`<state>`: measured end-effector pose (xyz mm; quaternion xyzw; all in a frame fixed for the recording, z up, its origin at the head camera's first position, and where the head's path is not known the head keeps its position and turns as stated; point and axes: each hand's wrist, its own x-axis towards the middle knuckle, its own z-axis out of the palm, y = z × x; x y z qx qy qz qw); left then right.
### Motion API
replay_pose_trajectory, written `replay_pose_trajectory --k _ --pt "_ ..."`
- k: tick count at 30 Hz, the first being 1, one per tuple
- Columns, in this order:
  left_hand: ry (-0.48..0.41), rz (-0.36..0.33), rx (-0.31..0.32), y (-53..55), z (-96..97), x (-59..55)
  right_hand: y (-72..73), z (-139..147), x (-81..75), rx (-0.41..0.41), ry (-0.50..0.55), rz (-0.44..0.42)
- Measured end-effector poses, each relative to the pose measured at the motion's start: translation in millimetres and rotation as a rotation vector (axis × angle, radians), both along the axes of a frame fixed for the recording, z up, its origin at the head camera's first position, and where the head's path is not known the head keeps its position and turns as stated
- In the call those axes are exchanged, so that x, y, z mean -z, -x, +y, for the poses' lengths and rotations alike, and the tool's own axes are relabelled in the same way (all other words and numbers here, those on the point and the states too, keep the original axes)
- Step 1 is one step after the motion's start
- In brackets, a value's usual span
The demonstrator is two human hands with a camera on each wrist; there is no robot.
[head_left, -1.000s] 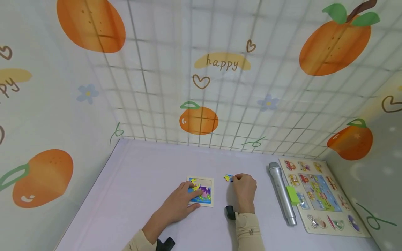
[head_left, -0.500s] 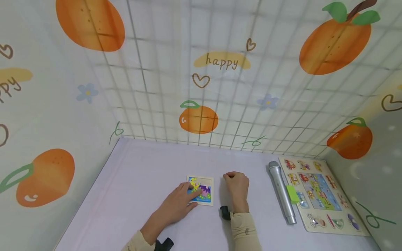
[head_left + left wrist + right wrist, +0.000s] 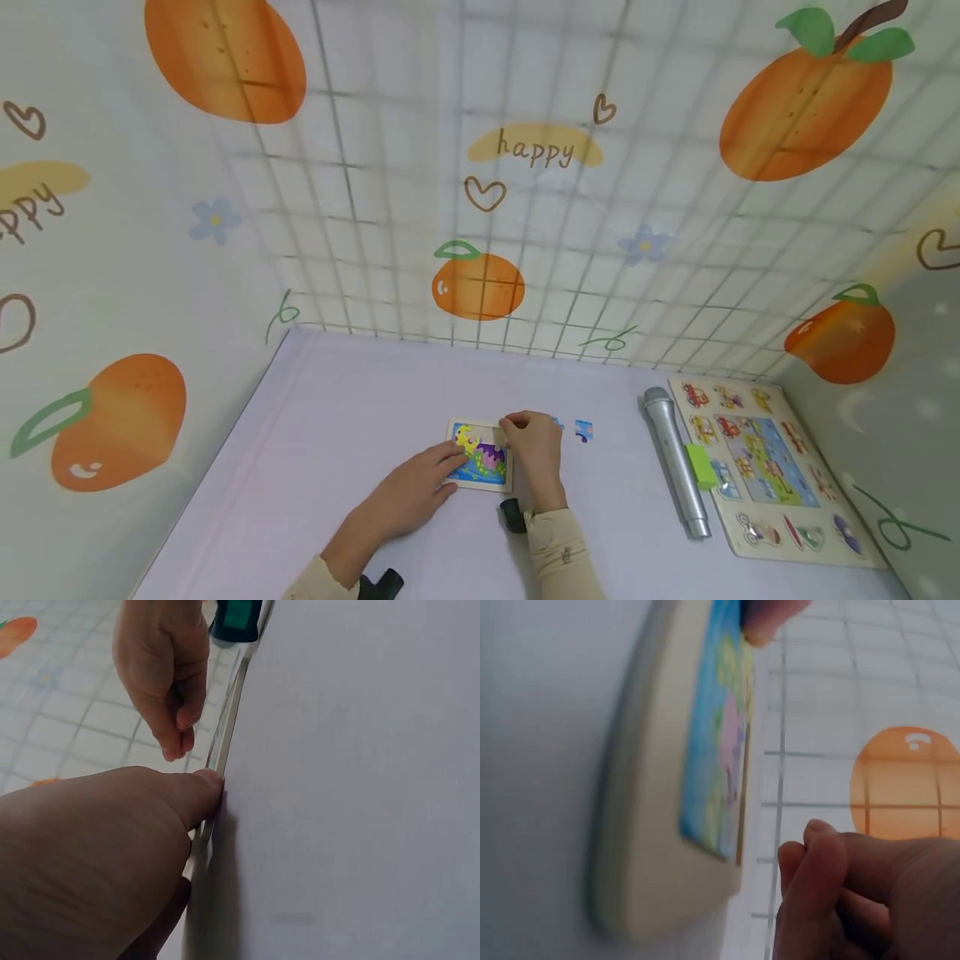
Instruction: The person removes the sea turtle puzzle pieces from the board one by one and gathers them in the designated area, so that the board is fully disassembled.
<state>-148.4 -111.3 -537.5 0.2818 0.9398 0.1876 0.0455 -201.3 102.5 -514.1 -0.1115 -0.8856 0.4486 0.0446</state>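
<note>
A small jigsaw puzzle (image 3: 491,471) in a pale wooden frame lies on the table, with a yellow, purple and blue picture and a bare strip at its top right. My left hand (image 3: 412,487) rests on its left side with extended fingers; one fingertip (image 3: 761,634) touches the picture in the right wrist view. My right hand (image 3: 536,450) is at the frame's upper right corner, thumb and fingertips pinched together on a puzzle piece that the fingers hide. Just right of that hand lie a loose blue puzzle piece (image 3: 583,430) and another blue piece (image 3: 558,422), partly covered.
To the right lies a silver microphone (image 3: 677,462) with a bright green block (image 3: 701,467) beside it. A wooden picture board (image 3: 772,467) lies at the table's right edge. A patterned curtain with a grid (image 3: 555,208) stands behind the white table (image 3: 360,400).
My right hand has moved left from the loose pieces to the puzzle frame, uncovering blue pieces on the table. My left hand has drawn back slightly toward the frame's left edge.
</note>
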Motion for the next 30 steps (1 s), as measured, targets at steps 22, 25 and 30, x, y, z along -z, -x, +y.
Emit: replay_pose_trajectory --k 22,25,30 --pt "-0.019 0.001 -0.007 0.3 -7.6 -3.0 -0.2 -32 9.4 -0.073 0.034 -0.054" --pt "-0.015 0.003 -0.007 0.5 -7.7 -3.0 0.2 -35 10.3 -0.085 0.033 -0.080" --pt "-0.014 0.013 -0.003 0.5 -7.7 -1.4 -0.2 -38 10.9 -0.107 0.025 -0.111"
